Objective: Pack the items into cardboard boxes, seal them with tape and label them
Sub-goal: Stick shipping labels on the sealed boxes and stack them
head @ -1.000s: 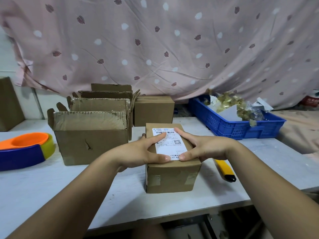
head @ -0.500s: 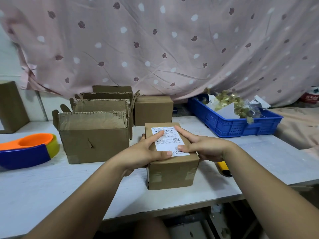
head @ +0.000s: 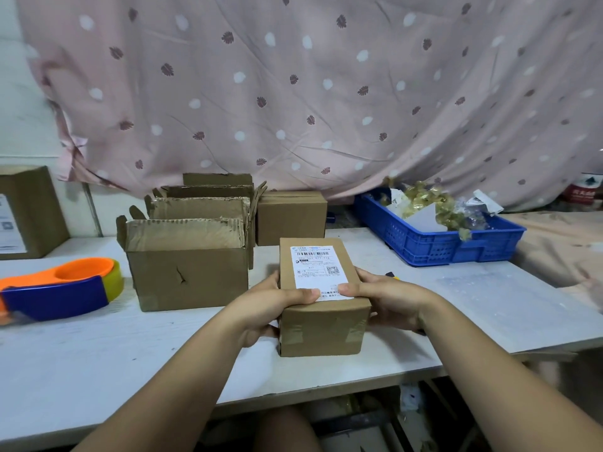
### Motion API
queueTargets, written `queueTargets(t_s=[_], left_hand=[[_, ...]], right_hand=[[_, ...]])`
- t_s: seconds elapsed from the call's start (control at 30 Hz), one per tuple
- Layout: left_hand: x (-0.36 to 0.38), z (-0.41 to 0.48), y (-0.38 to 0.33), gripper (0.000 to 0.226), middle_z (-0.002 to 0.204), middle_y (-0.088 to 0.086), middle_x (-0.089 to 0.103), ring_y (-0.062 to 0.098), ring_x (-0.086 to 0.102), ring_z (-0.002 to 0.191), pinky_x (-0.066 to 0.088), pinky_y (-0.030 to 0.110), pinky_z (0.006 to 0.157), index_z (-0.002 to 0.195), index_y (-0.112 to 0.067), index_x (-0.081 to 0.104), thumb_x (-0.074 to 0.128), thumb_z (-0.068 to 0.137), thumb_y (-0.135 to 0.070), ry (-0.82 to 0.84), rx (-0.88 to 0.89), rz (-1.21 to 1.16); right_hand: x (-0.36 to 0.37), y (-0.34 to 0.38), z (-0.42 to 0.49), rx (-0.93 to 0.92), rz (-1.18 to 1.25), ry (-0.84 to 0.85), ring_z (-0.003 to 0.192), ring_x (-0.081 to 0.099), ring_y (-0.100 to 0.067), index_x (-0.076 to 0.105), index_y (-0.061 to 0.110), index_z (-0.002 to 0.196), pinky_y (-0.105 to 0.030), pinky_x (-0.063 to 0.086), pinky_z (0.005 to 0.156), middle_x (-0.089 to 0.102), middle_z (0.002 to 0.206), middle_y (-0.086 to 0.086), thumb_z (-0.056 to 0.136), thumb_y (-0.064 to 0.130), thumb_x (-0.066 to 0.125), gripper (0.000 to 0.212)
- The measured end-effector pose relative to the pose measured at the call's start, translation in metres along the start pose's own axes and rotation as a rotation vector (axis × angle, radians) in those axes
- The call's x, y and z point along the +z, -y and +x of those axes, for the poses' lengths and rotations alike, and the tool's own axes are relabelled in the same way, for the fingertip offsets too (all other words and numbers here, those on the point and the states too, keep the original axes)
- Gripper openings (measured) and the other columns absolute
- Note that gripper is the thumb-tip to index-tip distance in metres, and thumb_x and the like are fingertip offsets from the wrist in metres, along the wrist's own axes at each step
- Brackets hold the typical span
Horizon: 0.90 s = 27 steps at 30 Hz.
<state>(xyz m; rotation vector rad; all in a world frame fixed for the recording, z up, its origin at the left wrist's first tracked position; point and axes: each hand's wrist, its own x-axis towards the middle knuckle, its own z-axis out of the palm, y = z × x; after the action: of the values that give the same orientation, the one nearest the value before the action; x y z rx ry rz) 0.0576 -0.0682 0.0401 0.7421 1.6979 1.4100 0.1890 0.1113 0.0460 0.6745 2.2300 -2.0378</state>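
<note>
Left hand (head: pixel 264 308) and right hand (head: pixel 388 301) are clasping a taped cardboard box (head: pixel 323 327).
Thumbs are pressing its label (head: pixel 318 272); open cartons (head: pixel 186 272) are standing beside.

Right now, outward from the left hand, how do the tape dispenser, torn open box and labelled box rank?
1. the labelled box, gripped by the left hand
2. the torn open box, just to its left
3. the tape dispenser, at the far left

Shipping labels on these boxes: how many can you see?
2. The top label lies on the small box held between the left hand and right hand; the side label is on the front of the far-left box. Hidden faces may carry more.
</note>
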Motion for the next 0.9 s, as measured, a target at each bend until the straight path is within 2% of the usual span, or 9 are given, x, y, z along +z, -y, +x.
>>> queueTargets(t_s=[0.13, 0.3, 0.4, 0.47, 0.57, 0.63, 0.7, 0.8, 0.9], left_hand=[[0.004, -0.005, 0.0, 0.054, 0.11, -0.013, 0.069, 0.013, 0.066, 0.1, 0.054, 0.037, 0.085, 0.126, -0.034, 0.05, 0.075, 0.079, -0.025, 0.001, 0.049, 0.005], [0.005, -0.019, 0.002, 0.076, 0.119, -0.015, 0.065, 0.008, 0.063, 0.108, 0.049, 0.037, 0.097, 0.135, -0.038, 0.037, 0.079, 0.074, -0.027, 0.083, 0.161, 0.053], [0.004, -0.026, 0.003, 0.09, 0.125, -0.019, 0.06, 0.003, 0.058, 0.114, 0.043, 0.033, 0.105, 0.141, -0.04, 0.026, 0.079, 0.068, -0.032, 0.13, 0.237, 0.096], [0.005, -0.03, 0.003, 0.087, 0.125, -0.023, 0.059, 0.001, 0.056, 0.116, 0.041, 0.031, 0.106, 0.142, -0.043, 0.023, 0.075, 0.073, -0.027, 0.144, 0.3, 0.113], [0.007, -0.034, 0.0, 0.086, 0.127, -0.022, 0.058, 0.003, 0.054, 0.12, 0.044, 0.031, 0.103, 0.144, -0.044, 0.018, 0.07, 0.079, -0.022, 0.133, 0.421, 0.102], [0.006, -0.038, -0.008, 0.086, 0.128, -0.019, 0.059, 0.002, 0.058, 0.114, 0.05, 0.025, 0.093, 0.147, -0.041, 0.015, 0.068, 0.082, -0.021, 0.105, 0.509, 0.063], [0.002, -0.043, -0.024, 0.074, 0.126, -0.015, 0.061, 0.001, 0.062, 0.105, 0.05, 0.018, 0.08, 0.144, -0.038, 0.021, 0.065, 0.086, -0.02, 0.08, 0.607, 0.019], [-0.01, -0.051, -0.051, 0.065, 0.128, -0.011, 0.061, 0.011, 0.058, 0.118, 0.05, 0.023, 0.088, 0.141, -0.031, 0.032, 0.064, 0.084, -0.024, 0.061, 0.711, -0.04], [-0.03, -0.062, -0.075, 0.056, 0.124, -0.005, 0.064, 0.015, 0.059, 0.116, 0.051, 0.026, 0.09, 0.138, -0.02, 0.039, 0.063, 0.087, -0.022, -0.036, 0.785, -0.036]], right_hand=[[0.004, -0.001, -0.011, -0.057, -0.016, 0.033, 0.111, 0.06, -0.018, 0.042, 0.048, 0.128, -0.036, 0.049, 0.097, 0.066, 0.121, 0.011, 0.081, 0.026, 0.073, 0.061], [0.007, -0.007, -0.025, -0.107, 0.017, 0.074, 0.12, 0.056, -0.022, 0.025, 0.055, 0.138, -0.046, 0.043, 0.105, 0.063, 0.126, 0.01, 0.07, 0.022, 0.076, 0.092], [0.016, -0.008, -0.036, -0.206, 0.019, 0.014, 0.116, 0.06, -0.017, 0.024, 0.059, 0.135, -0.047, 0.046, 0.101, 0.064, 0.123, 0.014, 0.07, 0.027, 0.076, 0.089], [0.024, -0.005, -0.043, -0.301, -0.026, -0.047, 0.113, 0.062, -0.009, 0.023, 0.059, 0.135, -0.039, 0.051, 0.096, 0.063, 0.123, 0.02, 0.076, 0.031, 0.073, 0.082], [0.03, 0.002, -0.049, -0.464, -0.071, -0.158, 0.115, 0.059, -0.002, 0.019, 0.054, 0.141, -0.027, 0.049, 0.095, 0.057, 0.13, 0.022, 0.076, 0.031, 0.076, 0.089], [0.035, 0.012, -0.054, -0.568, -0.127, -0.222, 0.12, 0.055, -0.001, 0.013, 0.052, 0.144, -0.032, 0.044, 0.104, 0.054, 0.133, 0.023, 0.071, 0.035, 0.077, 0.099], [0.042, 0.028, -0.058, -0.666, -0.143, -0.271, 0.121, 0.054, -0.003, 0.011, 0.053, 0.145, -0.039, 0.041, 0.106, 0.054, 0.133, 0.023, 0.07, 0.033, 0.077, 0.102], [0.057, 0.056, -0.061, -0.811, -0.148, -0.365, 0.123, 0.053, -0.006, 0.013, 0.045, 0.146, -0.043, 0.043, 0.105, 0.052, 0.138, 0.016, 0.071, 0.029, 0.075, 0.098], [0.076, 0.082, -0.056, -0.931, -0.145, -0.412, 0.125, 0.051, -0.006, 0.012, 0.036, 0.149, -0.043, 0.043, 0.106, 0.047, 0.142, 0.013, 0.073, 0.021, 0.072, 0.098]])
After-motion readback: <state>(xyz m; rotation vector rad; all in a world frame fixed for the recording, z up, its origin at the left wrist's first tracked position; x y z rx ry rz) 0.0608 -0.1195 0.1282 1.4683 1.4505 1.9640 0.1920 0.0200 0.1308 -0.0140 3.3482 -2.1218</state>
